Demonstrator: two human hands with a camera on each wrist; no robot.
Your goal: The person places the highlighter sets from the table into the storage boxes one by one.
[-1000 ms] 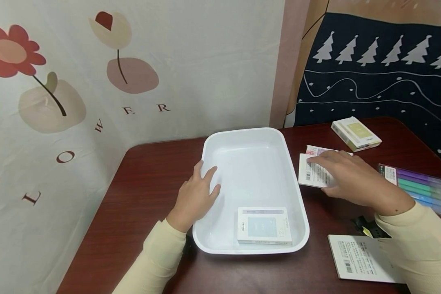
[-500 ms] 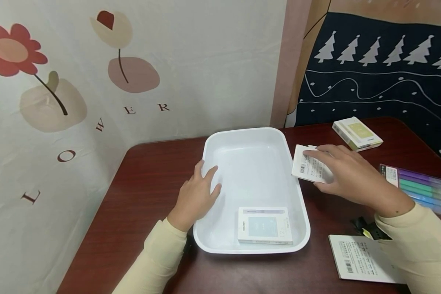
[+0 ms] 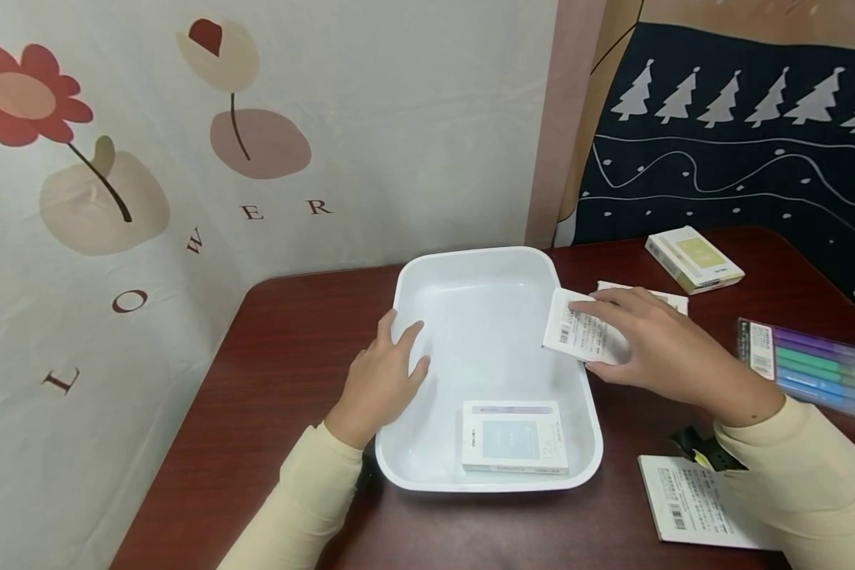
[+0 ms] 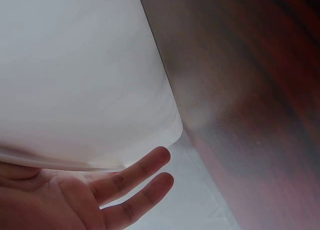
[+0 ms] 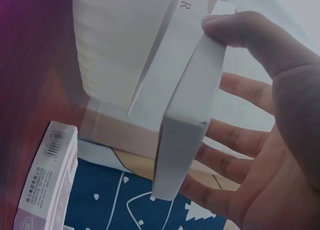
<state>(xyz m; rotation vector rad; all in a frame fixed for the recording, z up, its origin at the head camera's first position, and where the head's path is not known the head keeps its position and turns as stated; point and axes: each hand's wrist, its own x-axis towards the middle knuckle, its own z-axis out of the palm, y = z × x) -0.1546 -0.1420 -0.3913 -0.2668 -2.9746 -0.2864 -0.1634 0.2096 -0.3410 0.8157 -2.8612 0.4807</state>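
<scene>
My right hand (image 3: 655, 344) pinches a small flat white box (image 3: 584, 326) with printed text and a barcode, tilted over the right rim of the white plastic tray (image 3: 492, 317). In the right wrist view, the thumb lies on one edge of that box (image 5: 192, 100) and the fingers are behind it. Over the tray's left rim rests my left hand (image 3: 381, 380), fingers spread and loosely straight. Two of its fingers (image 4: 142, 172) extend beside the tray wall (image 4: 85, 80) in the left wrist view. A white box with a blue panel (image 3: 514, 439) lies inside the tray's near end.
Behind the right hand, another white box (image 3: 673, 301) lies partly hidden on the dark red table (image 3: 285, 348). A yellow-panelled box (image 3: 694, 259) sits farther back. Coloured pens in a clear case (image 3: 819, 364) lie at right. Under the right forearm is a text-covered white box (image 3: 698, 503).
My right hand has lifted the white box off the box beneath it and carried it left over the tray's rim. The left hand stays at the tray's left rim.
</scene>
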